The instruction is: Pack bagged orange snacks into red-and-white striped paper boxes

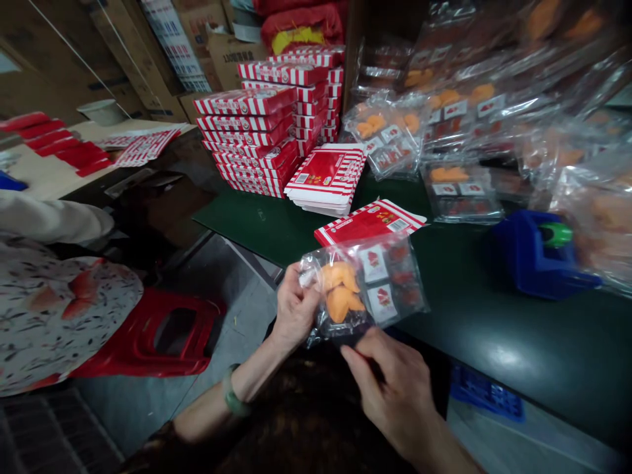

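My left hand (295,306) pinches the left end of a clear plastic bag (358,247), held tilted above the table edge. Inside it are orange pieces shaped like fortune cookies (340,293), two white printed cards (381,301) and dark reddish packets (403,270). At the bag's lower edge my right hand (395,375) is closed, its thumb and curled fingers gripping the plastic. Just behind the bag lies a flat red-and-white striped box (370,220) on the dark green table (464,263).
Striped boxes (249,141) stand stacked at the back, beside a pile of flat cartons (328,174). Many filled bags (459,191) heap up at the right, near a blue tape dispenser (538,263). At left, a person in a floral garment (64,316) sits on a red stool (158,336).
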`<move>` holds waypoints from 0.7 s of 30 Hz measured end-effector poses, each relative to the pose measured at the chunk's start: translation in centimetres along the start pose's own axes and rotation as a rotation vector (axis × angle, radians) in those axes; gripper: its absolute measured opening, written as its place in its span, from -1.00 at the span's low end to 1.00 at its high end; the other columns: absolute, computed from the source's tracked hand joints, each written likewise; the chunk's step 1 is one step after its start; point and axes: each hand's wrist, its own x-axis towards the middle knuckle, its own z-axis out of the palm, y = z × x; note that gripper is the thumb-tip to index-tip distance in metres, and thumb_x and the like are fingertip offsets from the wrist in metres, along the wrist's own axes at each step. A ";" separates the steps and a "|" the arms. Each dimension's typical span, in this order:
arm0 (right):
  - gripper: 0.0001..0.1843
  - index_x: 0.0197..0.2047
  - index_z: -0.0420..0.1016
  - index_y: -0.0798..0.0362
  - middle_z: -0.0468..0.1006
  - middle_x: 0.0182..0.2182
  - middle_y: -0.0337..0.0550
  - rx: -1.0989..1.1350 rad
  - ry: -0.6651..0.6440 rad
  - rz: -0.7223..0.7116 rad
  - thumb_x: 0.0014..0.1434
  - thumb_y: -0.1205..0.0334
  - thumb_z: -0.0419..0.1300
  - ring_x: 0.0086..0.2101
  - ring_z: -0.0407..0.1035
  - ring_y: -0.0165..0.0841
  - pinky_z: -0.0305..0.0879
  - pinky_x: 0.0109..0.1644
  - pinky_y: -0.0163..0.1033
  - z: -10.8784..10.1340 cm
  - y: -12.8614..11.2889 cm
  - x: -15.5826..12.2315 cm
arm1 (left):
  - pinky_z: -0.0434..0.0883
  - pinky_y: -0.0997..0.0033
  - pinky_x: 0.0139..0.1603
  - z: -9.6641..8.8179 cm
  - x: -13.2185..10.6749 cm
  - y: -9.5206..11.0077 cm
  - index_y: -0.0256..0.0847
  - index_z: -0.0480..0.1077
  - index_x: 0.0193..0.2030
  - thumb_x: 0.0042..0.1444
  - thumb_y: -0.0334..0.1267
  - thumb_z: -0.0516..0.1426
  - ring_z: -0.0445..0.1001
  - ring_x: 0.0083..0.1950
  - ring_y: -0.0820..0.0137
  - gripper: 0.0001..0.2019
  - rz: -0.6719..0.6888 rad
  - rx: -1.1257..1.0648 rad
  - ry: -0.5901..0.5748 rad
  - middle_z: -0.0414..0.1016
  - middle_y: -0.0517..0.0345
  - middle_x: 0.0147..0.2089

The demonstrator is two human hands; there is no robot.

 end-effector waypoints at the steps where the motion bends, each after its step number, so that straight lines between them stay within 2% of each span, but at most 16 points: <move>1: -0.69 -0.58 0.23 0.07 0.28 -0.69 -0.33 0.091 -0.080 0.167 0.19 0.28 0.12 -0.65 0.21 -0.53 0.14 -0.55 -0.39 -0.5 0.2 -0.9 | 0.37 0.58 -0.40 0.1 0.2 0.3 -0.19 0.24 -0.14 -0.07 -0.16 0.27 0.40 -0.48 0.56 -0.60 0.008 -0.044 0.023 0.45 0.28 -0.38; 3: -0.73 -0.55 0.29 0.07 0.30 -0.67 -0.34 0.353 -0.189 0.510 0.14 0.18 0.17 -0.65 0.21 -0.53 0.12 -0.60 -0.41 -1.0 1.0 -2.1 | 0.39 0.57 -0.37 0.4 0.5 0.8 -0.20 0.26 -0.16 -0.13 -0.20 0.30 0.43 -0.45 0.54 -0.59 0.012 -0.090 0.063 0.47 0.26 -0.36; 4: -0.78 -0.47 0.36 0.08 0.39 -0.60 -0.30 0.515 -0.173 0.647 0.11 0.13 0.20 -0.59 0.28 -0.51 0.18 -0.57 -0.41 -1.0 1.4 -2.3 | 0.40 0.57 -0.38 0.6 0.6 1.0 -0.21 0.27 -0.17 -0.16 -0.21 0.31 0.44 -0.45 0.54 -0.58 0.006 -0.099 0.071 0.47 0.26 -0.36; 5: -0.80 -0.37 0.41 0.07 0.47 -0.49 -0.24 0.682 -0.093 0.745 0.09 0.09 0.22 -0.51 0.36 -0.46 0.26 -0.50 -0.39 -0.7 1.8 -2.3 | 0.40 0.57 -0.39 0.7 0.5 1.2 -0.22 0.28 -0.17 -0.17 -0.22 0.32 0.43 -0.46 0.54 -0.57 -0.002 -0.104 0.067 0.47 0.26 -0.37; 6: -0.76 -0.27 0.43 0.05 0.51 -0.36 -0.18 0.833 0.045 0.801 0.06 0.07 0.24 -0.40 0.41 -0.41 0.33 -0.41 -0.34 -0.5 2.1 -2.0 | 0.40 0.58 -0.40 0.9 0.4 1.3 -0.22 0.29 -0.17 -0.18 -0.23 0.33 0.43 -0.47 0.55 -0.57 -0.014 -0.105 0.055 0.48 0.26 -0.37; 8: -0.68 -0.17 0.43 0.02 0.52 -0.21 -0.13 1.048 0.343 0.843 0.01 0.10 0.29 -0.25 0.44 -0.34 0.38 -0.28 -0.26 0.1 2.6 -0.8 | 0.39 0.59 -0.43 1.2 0.0 1.2 -0.22 0.29 -0.17 -0.19 -0.23 0.33 0.41 -0.51 0.57 -0.56 -0.035 -0.103 0.021 0.48 0.27 -0.40; 10: -0.64 -0.18 0.42 0.01 0.52 -0.25 -0.17 1.128 0.556 0.851 -0.09 0.19 0.36 -0.29 0.43 -0.37 0.37 -0.34 -0.29 0.5 2.7 0.6 | 0.37 0.61 -0.47 1.3 -0.4 1.1 -0.21 0.29 -0.17 -0.18 -0.23 0.33 0.36 -0.58 0.60 -0.57 -0.044 -0.091 0.001 0.46 0.31 -0.44; 11: -0.61 -0.19 0.42 0.01 0.51 -0.27 -0.20 1.132 0.607 0.848 -0.13 0.23 0.38 -0.34 0.42 -0.40 0.34 -0.42 -0.33 0.5 2.6 1.1 | 0.36 0.61 -0.49 1.3 -0.6 1.0 -0.20 0.29 -0.17 -0.17 -0.22 0.33 0.33 -0.60 0.61 -0.57 -0.045 -0.085 -0.001 0.44 0.33 -0.47; 14: -0.59 -0.22 0.41 0.00 0.50 -0.36 -0.27 1.081 0.624 0.813 -0.18 0.29 0.40 -0.45 0.39 -0.46 0.24 -0.56 -0.41 0.4 2.3 1.9 | 0.33 0.62 -0.53 0.8 -0.9 0.8 -0.20 0.30 -0.17 -0.14 -0.19 0.33 0.31 -0.62 0.60 -0.59 -0.047 -0.066 0.013 0.42 0.34 -0.53; 18: -0.62 -0.25 0.40 0.00 0.51 -0.44 -0.31 1.038 0.581 0.768 -0.17 0.27 0.40 -0.49 0.43 -0.43 0.23 -0.58 -0.41 0.4 2.3 1.7 | 0.31 0.62 -0.58 0.0 -1.1 0.6 -0.19 0.32 -0.11 -0.15 -0.18 0.33 0.34 -0.63 0.58 -0.55 -0.075 -0.082 0.022 0.41 0.35 -0.55; 21: -0.66 -0.27 0.41 0.02 0.52 -0.47 -0.30 1.019 0.548 0.753 -0.15 0.27 0.39 -0.48 0.45 -0.41 0.22 -0.57 -0.41 0.7 2.7 1.4 | 0.36 0.57 -0.58 -0.2 -1.2 0.7 -0.16 0.30 -0.01 -0.16 -0.19 0.32 0.36 -0.64 0.56 -0.47 -0.128 -0.118 0.018 0.47 0.31 -0.46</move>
